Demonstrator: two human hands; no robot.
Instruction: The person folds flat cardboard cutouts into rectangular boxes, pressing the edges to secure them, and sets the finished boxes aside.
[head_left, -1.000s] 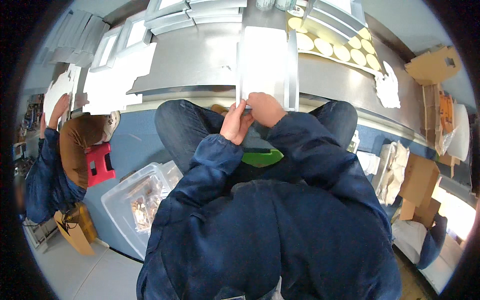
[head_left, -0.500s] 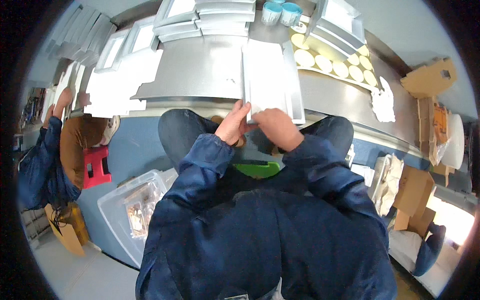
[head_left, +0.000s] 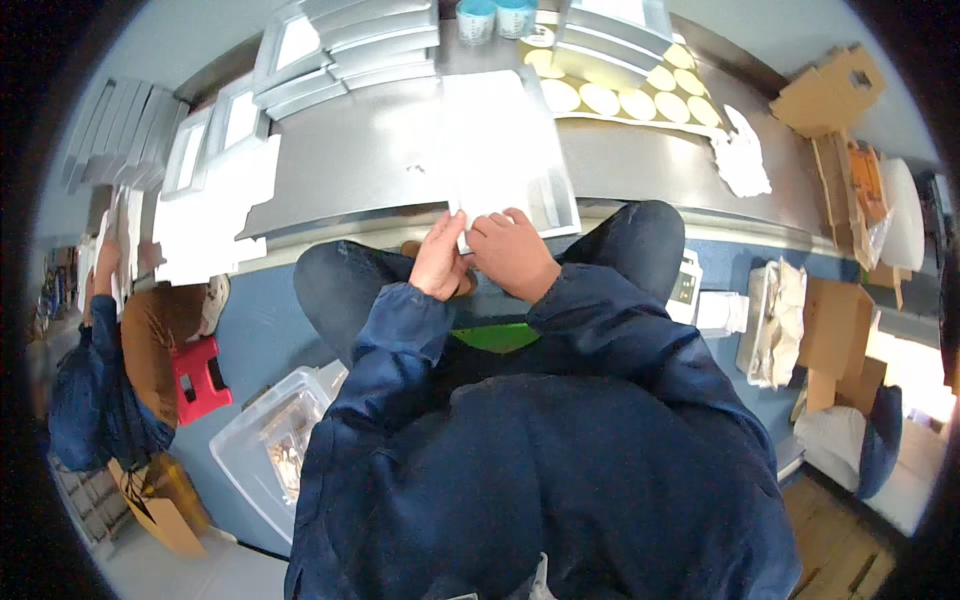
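Observation:
A white sheet (head_left: 485,130), washed out by glare, lies over a shallow light-grey box or frame (head_left: 563,200), whose right side shows beside it. Both reach over the table's near edge above my lap. My left hand (head_left: 438,258) grips the near left corner, thumb on top and fingers partly hidden below. Right beside it, my right hand (head_left: 512,252) is closed with bent fingers pressed on the sheet's near edge. Whether the fingers hold the sheet alone or the frame too, I cannot tell.
Stacked grey frames (head_left: 375,45) stand at the back left, white sheets (head_left: 215,215) nearer. Behind are two blue-white tubs (head_left: 476,22), a sheet of round yellowish labels (head_left: 637,103) and crumpled white paper (head_left: 740,160). A clear bin (head_left: 235,440) and a co-worker (head_left: 100,370) are at left.
The view has shifted, moving the table items leftward. My right hand has moved closer to my left along the near edge, and the white sheet now covers more of the frame's left side.

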